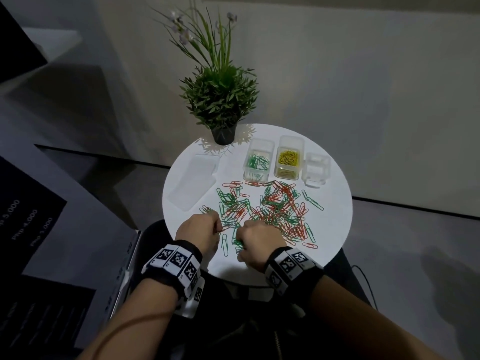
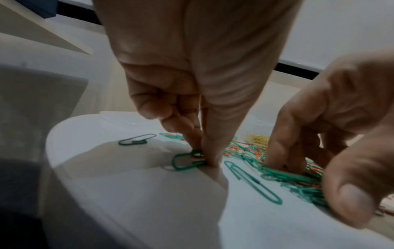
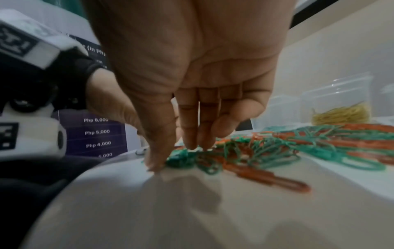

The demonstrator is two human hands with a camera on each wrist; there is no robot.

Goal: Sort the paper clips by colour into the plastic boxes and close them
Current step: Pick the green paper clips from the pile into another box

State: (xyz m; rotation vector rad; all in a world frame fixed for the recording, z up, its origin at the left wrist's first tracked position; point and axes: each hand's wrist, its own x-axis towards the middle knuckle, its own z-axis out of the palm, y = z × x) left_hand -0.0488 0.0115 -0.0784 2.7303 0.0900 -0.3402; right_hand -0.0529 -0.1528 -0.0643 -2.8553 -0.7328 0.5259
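Note:
A mixed heap of green and orange paper clips (image 1: 275, 209) covers the middle of the round white table (image 1: 335, 219). At the back stand three clear boxes: one with green clips (image 1: 257, 162), one with yellow clips (image 1: 288, 158) and an empty one (image 1: 317, 168), all without lids. My left hand (image 2: 204, 161) pinches a green clip (image 2: 183, 162) between thumb and forefinger at the heap's near left edge. My right hand (image 3: 175, 155), just beside it, pinches a small bunch of green clips (image 3: 181, 155) against the table with thumb and fingertips.
Clear lids (image 1: 194, 180) lie at the table's left. A potted plant (image 1: 222, 100) stands at the back edge. Single green clips (image 2: 251, 182) lie loose near the front edge. A dark sign with prices (image 1: 23, 224) stands to the left of the table.

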